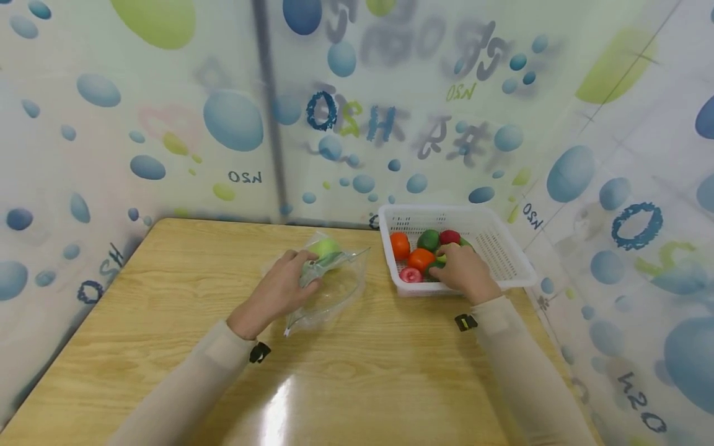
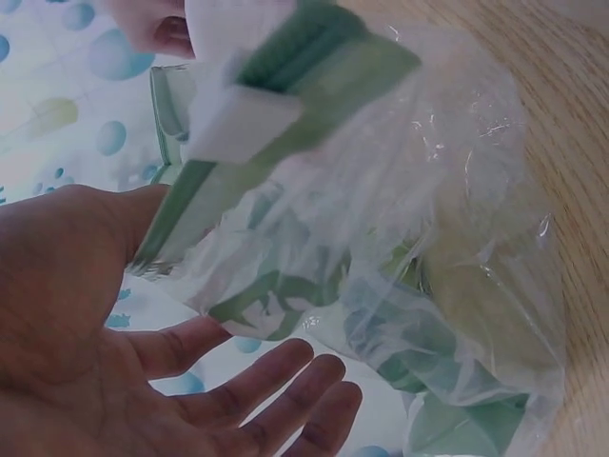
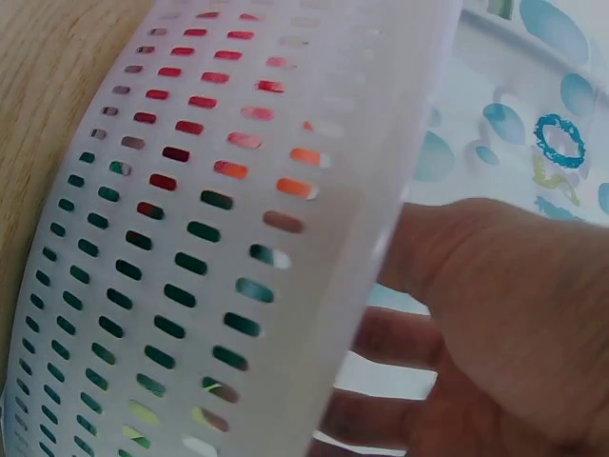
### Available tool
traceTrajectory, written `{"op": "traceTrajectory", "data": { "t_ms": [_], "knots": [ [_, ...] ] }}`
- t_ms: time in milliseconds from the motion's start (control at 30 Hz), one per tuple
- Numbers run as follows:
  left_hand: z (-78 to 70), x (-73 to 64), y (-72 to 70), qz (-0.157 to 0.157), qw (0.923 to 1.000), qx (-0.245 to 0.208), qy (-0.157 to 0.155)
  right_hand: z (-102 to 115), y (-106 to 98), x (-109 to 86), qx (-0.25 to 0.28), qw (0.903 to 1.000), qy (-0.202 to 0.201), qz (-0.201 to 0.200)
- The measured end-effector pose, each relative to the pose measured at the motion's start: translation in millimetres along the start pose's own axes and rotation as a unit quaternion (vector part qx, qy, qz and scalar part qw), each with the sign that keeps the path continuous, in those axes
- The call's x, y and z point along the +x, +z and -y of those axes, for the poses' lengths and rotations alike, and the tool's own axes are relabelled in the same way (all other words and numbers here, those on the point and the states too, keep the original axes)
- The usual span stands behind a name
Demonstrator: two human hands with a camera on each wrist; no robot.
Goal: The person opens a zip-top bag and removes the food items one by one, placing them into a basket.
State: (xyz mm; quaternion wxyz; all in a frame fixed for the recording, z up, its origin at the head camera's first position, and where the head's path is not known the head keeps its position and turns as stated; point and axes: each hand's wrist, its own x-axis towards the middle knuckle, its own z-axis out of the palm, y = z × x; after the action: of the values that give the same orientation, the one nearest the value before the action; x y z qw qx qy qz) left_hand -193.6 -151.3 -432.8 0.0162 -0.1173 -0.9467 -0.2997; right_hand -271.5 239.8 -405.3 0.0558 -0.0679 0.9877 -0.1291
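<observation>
My left hand [image 1: 284, 282] pinches the rim of a clear zip bag [image 1: 341, 286] with green printing, its mouth lying apart. A light green round item [image 1: 325, 248] shows through the bag's far part. In the left wrist view, the thumb and index finger meet the bag's edge, while the other fingers [image 2: 319, 390] spread loosely. My right hand [image 1: 465, 269] reaches over the near rim of a white slotted basket [image 1: 510, 251]. Its thumb and fingers come down around a dark green vegetable [image 1: 434, 267]. The basket wall hides the fingertips in the right wrist view, so the grip is unclear.
In the basket lie two orange-red tomato-like items [image 1: 399, 246], a pink round piece [image 1: 410, 275], a dark green round one [image 1: 428, 240] and a red one [image 1: 449, 236]. The wooden table [image 1: 357, 384] meets a patterned curtain [image 1: 234, 192] at the back and right.
</observation>
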Motion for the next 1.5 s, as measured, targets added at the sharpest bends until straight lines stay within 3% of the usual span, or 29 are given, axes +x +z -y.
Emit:
{"op": "traceTrajectory", "data": {
  "t_ms": [400,600,733,900,1033,1267,1500],
  "knots": [
    [-0.7,5.4,1.4,0.006,1.0000,-0.004,0.005,26,-6,-20.6,0.036,0.9927,-0.039,-0.108],
    [-1.5,9.5,0.2,0.007,0.9999,0.000,0.016,47,-5,-34.4,0.051,0.9783,-0.097,-0.176],
    [-0.9,13.3,0.9,0.015,0.9996,-0.003,0.023,63,1,-43.1,0.066,0.9620,-0.168,-0.204],
    [2.9,19.4,4.3,0.045,0.9985,0.001,0.032,86,15,-51.8,0.107,0.9243,-0.311,-0.194],
    [6.4,24.6,8.4,0.059,0.9976,0.008,0.036,105,27,-59.7,0.100,0.8990,-0.399,-0.151],
    [12.6,30.3,14.5,0.061,0.9974,0.013,0.036,131,49,-61.4,0.029,0.8896,-0.450,-0.073],
    [19.4,29.3,17.5,0.054,0.9976,0.020,0.039,148,67,-53.6,-0.049,0.8764,-0.472,-0.081]
  ]
}}
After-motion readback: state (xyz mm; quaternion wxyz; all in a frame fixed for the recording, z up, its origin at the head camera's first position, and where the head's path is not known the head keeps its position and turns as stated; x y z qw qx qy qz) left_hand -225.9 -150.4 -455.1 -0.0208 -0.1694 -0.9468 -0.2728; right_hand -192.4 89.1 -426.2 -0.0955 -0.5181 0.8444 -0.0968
